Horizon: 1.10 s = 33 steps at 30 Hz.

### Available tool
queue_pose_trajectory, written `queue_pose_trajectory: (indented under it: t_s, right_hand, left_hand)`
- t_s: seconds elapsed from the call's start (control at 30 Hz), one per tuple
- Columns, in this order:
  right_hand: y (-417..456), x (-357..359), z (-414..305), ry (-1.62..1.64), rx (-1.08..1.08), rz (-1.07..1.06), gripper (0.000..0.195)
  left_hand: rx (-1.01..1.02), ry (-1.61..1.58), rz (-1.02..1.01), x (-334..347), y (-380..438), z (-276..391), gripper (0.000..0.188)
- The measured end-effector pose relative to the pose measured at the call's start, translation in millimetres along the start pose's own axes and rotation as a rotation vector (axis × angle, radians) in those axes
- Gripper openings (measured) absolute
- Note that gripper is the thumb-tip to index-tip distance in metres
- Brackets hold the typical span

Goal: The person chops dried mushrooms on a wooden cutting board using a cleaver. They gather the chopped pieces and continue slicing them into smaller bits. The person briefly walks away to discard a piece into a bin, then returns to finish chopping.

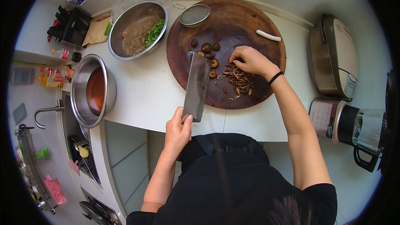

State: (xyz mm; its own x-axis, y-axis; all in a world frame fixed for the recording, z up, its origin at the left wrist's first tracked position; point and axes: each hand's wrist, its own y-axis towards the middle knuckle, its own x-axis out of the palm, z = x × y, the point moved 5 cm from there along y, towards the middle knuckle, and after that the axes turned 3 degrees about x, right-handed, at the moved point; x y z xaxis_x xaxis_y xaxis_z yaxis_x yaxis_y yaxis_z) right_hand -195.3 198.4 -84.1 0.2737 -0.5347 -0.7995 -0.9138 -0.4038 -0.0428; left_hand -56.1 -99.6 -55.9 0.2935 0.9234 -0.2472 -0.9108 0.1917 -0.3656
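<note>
My left hand [178,132] grips a cleaver [197,87] at its handle end, the broad grey blade pointing away from me over the left edge of a round wooden chopping board [225,100]. Bent fingers of my right hand [250,59] reach down at the top of a pile of sliced brown mushrooms [240,79]. Something dark shows by those fingertips; whether they pinch it is unclear. Several whole shiitake mushrooms [214,62] lie between the blade and the pile, some partly hidden behind the cleaver. A white scallion stalk [268,35] rests near the board's right rim.
A round mesh strainer [195,15] lies at the board's far left. Left of it stand a steel bowl [114,42] of chopped food and a steel basin [110,90] with reddish-brown liquid. A rice cooker [339,56] and a blender [350,125] stand at right; the sink [67,106] is left.
</note>
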Motion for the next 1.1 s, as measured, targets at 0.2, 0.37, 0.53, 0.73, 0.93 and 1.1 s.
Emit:
queue_pose_trajectory:
  t_s: [0.2,0.37,0.53,0.73,0.93,1.1]
  right_hand:
    - [-22.4,3.0,-10.5,0.066,-0.070,0.050,0.039]
    - [-39.4,18.5,-15.8,0.061,-0.041,0.191,0.040]
    - [-41.9,8.8,-39.3,-0.111,-0.157,0.424,0.027]
    - [-25.7,36.4,-75.8,-0.339,-0.262,0.338,0.005]
    - [-5.5,52.7,-71.1,-0.521,-0.175,0.181,0.006]
    - [10.4,57.0,-65.3,-0.506,-0.254,0.035,0.005]
  left_hand:
    - [0.094,0.081,-0.011,2.6,-1.9,5.0,0.005]
    - [0.148,0.162,-0.006,5.5,-0.7,2.0,0.009]
    - [0.127,0.152,0.013,5.8,-1.6,2.5,0.008]
    - [0.137,0.121,0.052,2.0,-3.2,6.9,0.006]
    - [0.096,0.088,0.044,1.5,-6.9,8.4,0.006]
    - [0.095,0.093,0.017,5.3,-7.6,6.2,0.005]
